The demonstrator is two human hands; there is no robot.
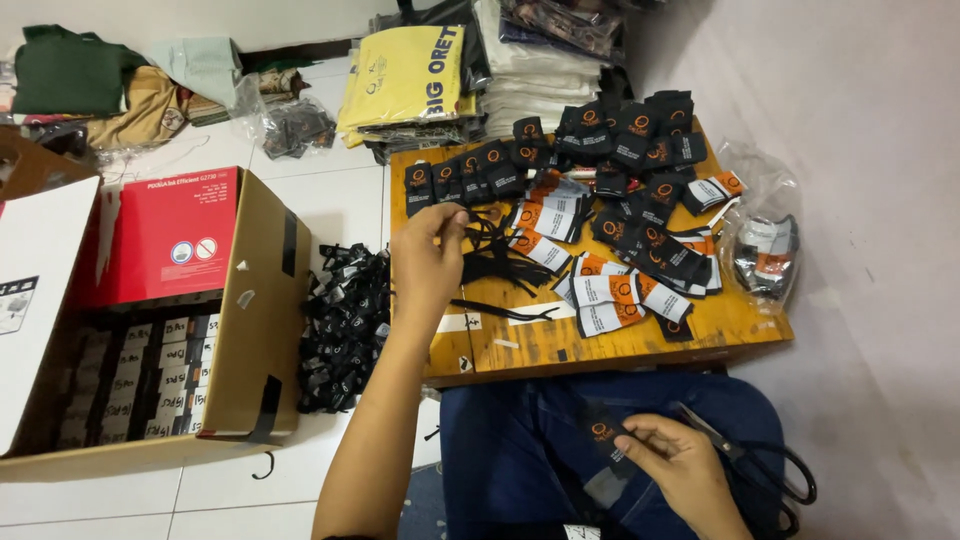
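Head view, looking down over blue-trousered knees [520,440] at a low wooden worktop [730,325]. Left hand [428,262] raised over the worktop's near-left part, fingertips pinched on the end of a black cord [462,225] drawn from a loose tangle of black cords [500,262] lying just beside. Right hand [680,468] low over the lap, thumb and fingers pinched on a black tag [605,438] bearing an orange ring mark. Black-handled scissors [760,462] resting on the lap, touching that hand's far side. More black and orange-and-white tags [610,190] heaped across the worktop. Pile of black tags [345,325] on the floor, between the worktop and an open cardboard box [255,300].
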